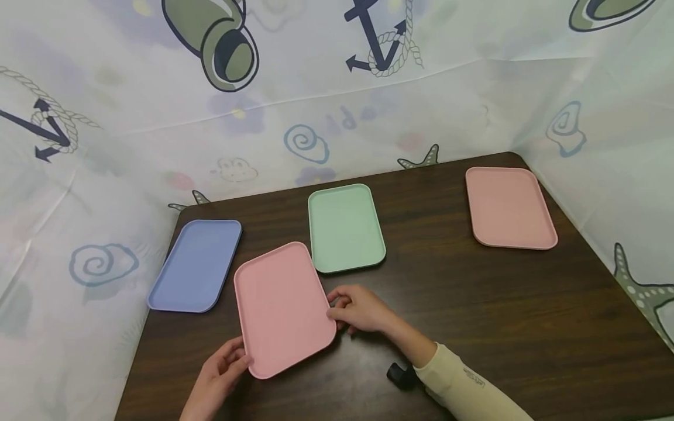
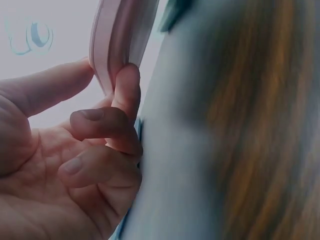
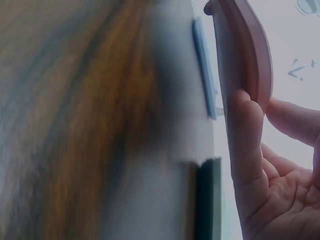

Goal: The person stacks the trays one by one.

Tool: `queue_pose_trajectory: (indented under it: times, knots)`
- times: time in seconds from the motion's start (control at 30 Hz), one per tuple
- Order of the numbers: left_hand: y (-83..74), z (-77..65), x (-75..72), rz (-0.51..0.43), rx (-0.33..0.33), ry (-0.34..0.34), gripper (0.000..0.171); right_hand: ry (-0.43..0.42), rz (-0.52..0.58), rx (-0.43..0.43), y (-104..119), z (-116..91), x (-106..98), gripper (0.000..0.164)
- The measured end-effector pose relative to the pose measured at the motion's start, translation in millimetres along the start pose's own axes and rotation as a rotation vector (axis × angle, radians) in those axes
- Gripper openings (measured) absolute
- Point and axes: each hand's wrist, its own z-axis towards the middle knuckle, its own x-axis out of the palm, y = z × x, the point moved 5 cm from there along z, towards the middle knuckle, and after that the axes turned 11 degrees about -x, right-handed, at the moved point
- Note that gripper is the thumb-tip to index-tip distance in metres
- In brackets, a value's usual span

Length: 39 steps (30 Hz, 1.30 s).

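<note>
Both hands hold a pink tray (image 1: 286, 310) above the dark table, tilted a little in the head view. My left hand (image 1: 218, 371) pinches its lower left edge between thumb and fingers; the left wrist view shows the tray's rim (image 2: 107, 45) between thumb and fingertip. On the other side my right hand (image 1: 360, 310) pinches the right edge, thumb on top and fingers beneath, as the right wrist view also shows at the rim (image 3: 255, 60). A green tray (image 1: 346, 228) lies just behind the held one, and a blue tray (image 1: 195, 266) lies to its left.
Another pink tray (image 1: 511, 207) lies at the far right of the wooden table (image 1: 447, 304). Patterned cloth (image 1: 337, 117) hangs around the table's back and sides. By the right sleeve (image 1: 463, 380) a small black object (image 1: 401, 376) shows, probably part of the wrist camera.
</note>
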Motion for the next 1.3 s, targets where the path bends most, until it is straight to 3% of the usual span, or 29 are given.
queue_pose_trajectory:
  times: [0.13,0.37,0.5,0.77,1.07,1.3]
  knots:
    - [-13.9,3.8,10.8,0.004,0.035,0.023,0.042,-0.031,0.003,-0.020,4,-8,-14,0.025]
    - [-36.6,13.5,38.5,0.030,0.218,0.076,0.035,-0.082,0.002,-0.028,1,-27,-45,0.026]
    - [-41.8,22.2,59.5,0.040,0.214,0.114,0.034,-0.102,-0.013,-0.008,-4,-44,-63,0.029]
    - [-53.6,37.8,94.5,0.169,0.206,0.186,0.038,-0.161,-0.018,0.027,-12,-74,-91,0.034]
    - [-54.0,50.0,110.3,0.169,0.233,0.210,0.037,-0.202,-0.006,0.025,-21,-82,-101,0.036]
    - [-53.6,57.3,111.8,0.179,0.225,0.169,0.038,-0.239,-0.020,0.039,-27,-78,-104,0.036]
